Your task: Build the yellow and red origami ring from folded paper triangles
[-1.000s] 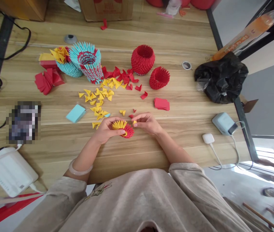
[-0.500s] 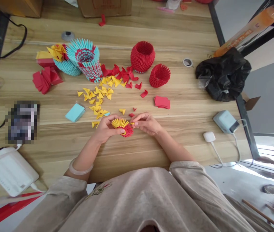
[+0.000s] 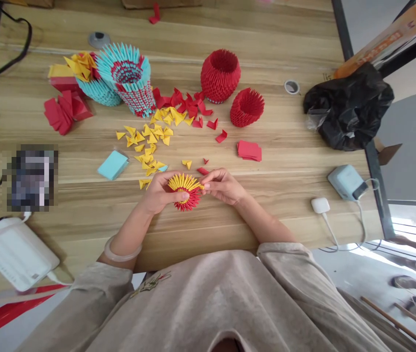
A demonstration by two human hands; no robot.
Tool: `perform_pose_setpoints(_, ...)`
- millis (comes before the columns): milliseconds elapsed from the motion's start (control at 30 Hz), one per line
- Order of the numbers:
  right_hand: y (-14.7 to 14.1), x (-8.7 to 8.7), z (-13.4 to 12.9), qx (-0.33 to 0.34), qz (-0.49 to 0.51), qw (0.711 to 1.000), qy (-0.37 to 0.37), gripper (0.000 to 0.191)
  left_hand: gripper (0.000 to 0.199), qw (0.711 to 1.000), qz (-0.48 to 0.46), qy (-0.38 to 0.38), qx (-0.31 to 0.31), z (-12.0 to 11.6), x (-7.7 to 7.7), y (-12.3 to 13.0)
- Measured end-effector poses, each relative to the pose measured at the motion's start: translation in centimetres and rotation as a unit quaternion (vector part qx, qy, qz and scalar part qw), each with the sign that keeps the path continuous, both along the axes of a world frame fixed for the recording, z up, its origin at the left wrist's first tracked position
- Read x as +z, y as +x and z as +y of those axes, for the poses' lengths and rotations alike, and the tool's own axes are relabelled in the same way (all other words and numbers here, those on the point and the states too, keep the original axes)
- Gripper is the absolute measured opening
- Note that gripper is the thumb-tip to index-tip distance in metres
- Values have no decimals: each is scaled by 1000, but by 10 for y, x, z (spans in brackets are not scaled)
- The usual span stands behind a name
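Observation:
Between my hands is a round folded-paper piece [image 3: 190, 199], red with a fan of yellow points along its upper side. My left hand [image 3: 161, 192] grips it from the left, thumb across its middle. At its right edge my right hand [image 3: 226, 187] pinches a small yellow paper piece [image 3: 202, 187] against the points. Just beyond the hands lie a single yellow triangle [image 3: 186, 164] and a small red folded piece [image 3: 203, 171]. Farther up and left, several yellow folded triangles [image 3: 148, 146] are scattered, with red folded pieces [image 3: 182, 101] behind them.
Two red paper vases [image 3: 220, 78] [image 3: 247, 108] and a tall blue-red one [image 3: 130, 83] stand at the back. Blue sheets [image 3: 113, 165] lie left, red sheets [image 3: 250, 151] right. A black bag [image 3: 350, 107], a light blue charger [image 3: 345, 182] and a white box [image 3: 17, 254] are farther out.
The round piece is turned, showing more of its face, and the yellow bit now meets its edge at the right fingertips. The whole view has shifted slightly.

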State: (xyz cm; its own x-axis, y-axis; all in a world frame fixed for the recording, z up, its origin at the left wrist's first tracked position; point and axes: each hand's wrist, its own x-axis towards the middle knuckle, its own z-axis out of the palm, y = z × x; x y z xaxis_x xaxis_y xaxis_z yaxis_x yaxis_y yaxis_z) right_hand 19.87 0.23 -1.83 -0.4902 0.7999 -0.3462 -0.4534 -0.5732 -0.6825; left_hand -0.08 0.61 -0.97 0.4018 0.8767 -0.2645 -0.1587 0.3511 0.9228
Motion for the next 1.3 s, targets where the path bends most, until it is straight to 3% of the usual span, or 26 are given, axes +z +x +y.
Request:
perform_pose_setpoints(633, -1, -1, -3, 53, 36, 997, -44, 21, 37, 999, -15, -32, -32, 2, 4, -5)
perform_pose_setpoints(1100, -11, -5, -8, -35, -85, 995, 42, 19, 42, 994, 98, 19, -45, 3, 3, -7)
perform_pose_setpoints(1300, -11, -3, -7, -51, -116, 991, 37, 28, 50, 992, 107, 26, -53, 5, 4, -7)
